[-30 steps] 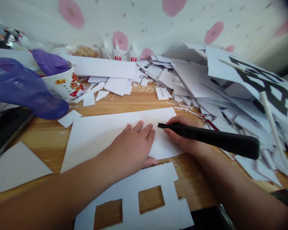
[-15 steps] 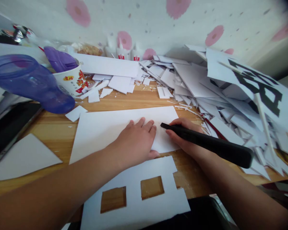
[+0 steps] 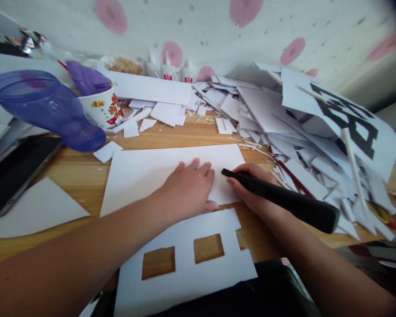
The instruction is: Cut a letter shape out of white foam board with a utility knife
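A white foam board (image 3: 145,167) lies flat on the wooden table. My left hand (image 3: 189,187) rests on it with fingers spread, pressing near its right half. In my right hand (image 3: 251,187) is a black utility knife (image 3: 277,191), pinched near its front end. Its narrow tip points left, just above the board and close to my left fingertips; no blade can be made out. Nearer to me sits a second white board with two square cut-out windows (image 3: 185,259) and a notched right edge, partly under my left forearm.
A heap of white board scraps (image 3: 264,110) covers the right side, with scissors (image 3: 387,215) at its edge. On the left are a purple translucent boot-shaped cup (image 3: 69,119), a paper cup (image 3: 100,105) and a black phone (image 3: 20,171). Small glue bottles (image 3: 168,72) stand by the wall.
The view has shifted slightly. Both hands keep nearly the same place on the board, and the rear end of the utility knife has swung a little to the left.
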### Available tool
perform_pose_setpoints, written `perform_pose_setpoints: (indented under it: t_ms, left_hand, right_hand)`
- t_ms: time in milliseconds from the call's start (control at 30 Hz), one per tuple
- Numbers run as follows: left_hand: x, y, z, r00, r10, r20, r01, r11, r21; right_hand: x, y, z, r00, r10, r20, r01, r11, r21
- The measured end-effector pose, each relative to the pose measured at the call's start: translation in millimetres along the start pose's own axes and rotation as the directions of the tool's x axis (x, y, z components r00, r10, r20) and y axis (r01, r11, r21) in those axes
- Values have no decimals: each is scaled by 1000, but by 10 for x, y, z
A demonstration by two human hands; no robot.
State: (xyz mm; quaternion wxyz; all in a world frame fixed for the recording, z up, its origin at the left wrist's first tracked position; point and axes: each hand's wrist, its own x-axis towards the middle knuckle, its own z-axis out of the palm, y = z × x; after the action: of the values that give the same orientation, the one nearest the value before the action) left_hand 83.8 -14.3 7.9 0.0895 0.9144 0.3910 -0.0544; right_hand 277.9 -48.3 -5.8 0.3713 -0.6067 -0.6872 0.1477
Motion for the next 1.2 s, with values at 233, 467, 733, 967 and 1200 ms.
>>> perform_pose_setpoints:
  t_ms: [233,467,733,967,1200]
  left_hand:
    - [8,9,-30,1000,-6,-2,6,1000,-7]
    - [7,4,-22,1000,-18,15,19,999,-49]
    - [8,2,-15,1000,-12,-16,11,999,-50]
    - [3,2,-20,999,-3,-36,2,1000,-14]
    - [12,5,-29,999,-9,-34,9,1000,2]
  right_hand:
    - [-100,11,-4,1000,-28,-1,28,999,16]
    - [-149,-44,-8,1000,14,11,-14,999,33]
    - [-315,-74,-48,999,41,24,-41,999,17]
    - [-517,-68,-111,1000,-29,-8,29,999,-21]
    - [-634,-85,-199,999,-48,-10,48,999,-10]
